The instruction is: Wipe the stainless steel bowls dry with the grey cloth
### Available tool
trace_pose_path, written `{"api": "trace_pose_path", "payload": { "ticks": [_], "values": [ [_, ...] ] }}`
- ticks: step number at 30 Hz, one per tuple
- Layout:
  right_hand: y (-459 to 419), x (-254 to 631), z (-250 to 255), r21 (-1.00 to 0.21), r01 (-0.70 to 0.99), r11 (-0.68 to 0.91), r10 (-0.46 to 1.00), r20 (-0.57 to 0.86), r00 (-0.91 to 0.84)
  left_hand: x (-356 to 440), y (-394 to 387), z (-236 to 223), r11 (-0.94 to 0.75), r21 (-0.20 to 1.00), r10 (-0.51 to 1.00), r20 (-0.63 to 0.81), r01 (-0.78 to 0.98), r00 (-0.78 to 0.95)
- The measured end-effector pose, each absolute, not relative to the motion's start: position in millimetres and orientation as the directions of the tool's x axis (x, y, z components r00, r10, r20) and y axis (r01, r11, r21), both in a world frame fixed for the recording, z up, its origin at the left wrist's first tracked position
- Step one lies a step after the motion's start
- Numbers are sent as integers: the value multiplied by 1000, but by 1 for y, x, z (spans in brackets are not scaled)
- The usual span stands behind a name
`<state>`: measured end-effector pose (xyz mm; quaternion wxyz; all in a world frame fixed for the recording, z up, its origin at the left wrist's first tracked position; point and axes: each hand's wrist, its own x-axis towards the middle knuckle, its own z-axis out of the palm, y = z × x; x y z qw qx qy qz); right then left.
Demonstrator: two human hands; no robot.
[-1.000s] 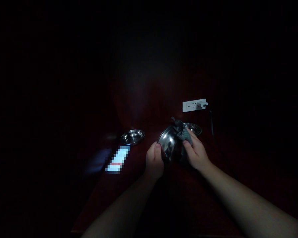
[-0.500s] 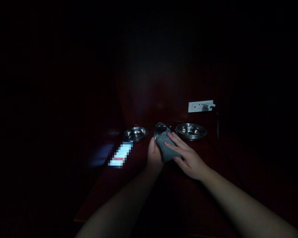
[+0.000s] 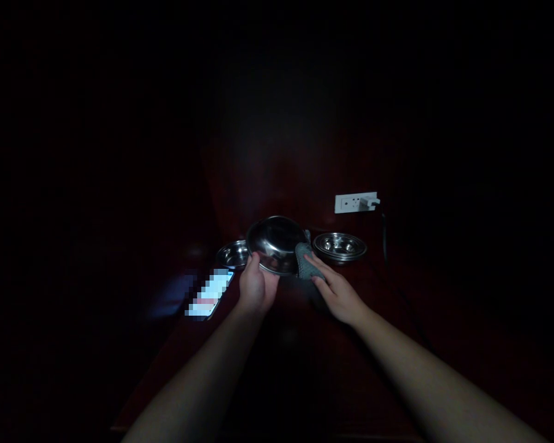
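A shiny metal bowl [image 3: 277, 243] is held up over the table, tilted so that a smooth rounded face shows; I take this for its underside. My left hand [image 3: 257, 284] grips its lower left rim, thumb on the near face. On the right edge of the bowl, my right hand [image 3: 335, 288] presses a grey-green textured cloth [image 3: 308, 263], fingers closed over it. Behind the held bowl, to the left, another metal dish [image 3: 232, 253] is partly hidden. To the right of the cloth sits a stack of metal dishes [image 3: 339, 246].
A lit phone [image 3: 211, 294] with a blurred screen lies near the left edge of the dark red table [image 3: 175, 363]. On the back wall is a white socket plate [image 3: 348, 203] with a charger plugged in, its cable [image 3: 385, 240] hanging down. Surroundings are very dark.
The bowl has turned from nearly edge-on to showing its broad rounded face. My right hand and the cloth have gone from lying across it to its right edge. The view has shifted slightly.
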<state>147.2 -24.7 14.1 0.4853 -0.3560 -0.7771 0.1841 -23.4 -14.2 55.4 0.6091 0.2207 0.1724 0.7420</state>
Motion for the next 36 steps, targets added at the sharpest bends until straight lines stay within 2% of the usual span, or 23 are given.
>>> {"api": "trace_pose_path", "payload": {
  "ticks": [5,8,10,13,16,19,23,26,28,32,36],
  "values": [
    [-16,146,8,-846,157,509,859,510,-35,-19,-16,45,-191,577,982,102,-794,-161],
    [-7,150,4,-901,57,430,891,434,136,-16,-19,34,-212,668,977,164,-713,-138],
    [-2,153,3,-915,12,403,888,394,238,-16,-22,29,-237,779,970,224,-581,-94],
    [2,157,4,-923,-84,374,887,330,322,-17,-29,28,-346,898,936,350,-273,-37],
    [2,159,7,-918,-162,361,892,289,347,-17,-38,31,-446,892,888,451,-71,88],
    [-2,161,11,-902,-127,414,858,339,385,-16,-44,34,-508,860,855,496,51,150],
    [-12,163,19,-838,143,527,792,545,276,-13,-47,34,-516,850,856,506,104,107],
    [-20,161,23,-687,309,657,686,716,133,-11,-47,33,-504,862,863,501,58,59],
    [-24,160,25,-582,364,728,606,793,56,-10,-47,32,-496,868,868,494,38,45],
    [-30,156,27,-485,400,778,557,826,-80,-6,-47,31,-495,868,868,494,23,49],
    [-39,152,30,-431,452,781,556,809,-190,-2,-47,29,-497,865,867,498,-75,-10]
  ]
}}
